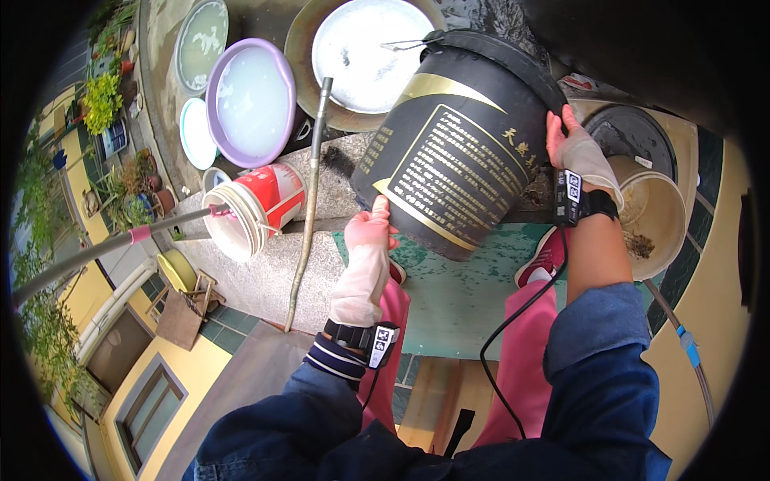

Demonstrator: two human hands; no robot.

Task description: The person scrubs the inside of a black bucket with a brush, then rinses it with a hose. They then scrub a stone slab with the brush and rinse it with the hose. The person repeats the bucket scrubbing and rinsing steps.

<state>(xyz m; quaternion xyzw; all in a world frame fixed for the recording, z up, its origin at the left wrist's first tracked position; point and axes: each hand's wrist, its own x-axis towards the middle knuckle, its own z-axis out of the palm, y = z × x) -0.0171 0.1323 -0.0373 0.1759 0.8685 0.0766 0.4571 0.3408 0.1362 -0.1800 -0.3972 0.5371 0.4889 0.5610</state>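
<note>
A large black plastic bucket (457, 150) with gold bands and printed writing is tilted before me, its rim towards the upper right. My right hand (568, 141), in a thin pale glove, grips it near the rim on the right. Against the lower left of its wall, near the base, rests my left hand (370, 231), gloved the same way, thumb pointing up. The bucket's wire handle (409, 44) sticks out at the upper left of the rim. I cannot see inside the bucket.
Left of the bucket stand a purple basin (290, 114) of cloudy water, a bright metal pan (373, 99), and a red-and-white bucket (289, 192). A grey hose (310, 210) crosses the stone ledge. At right, a cream bucket (668, 234) lies tipped beside a black lid (631, 135).
</note>
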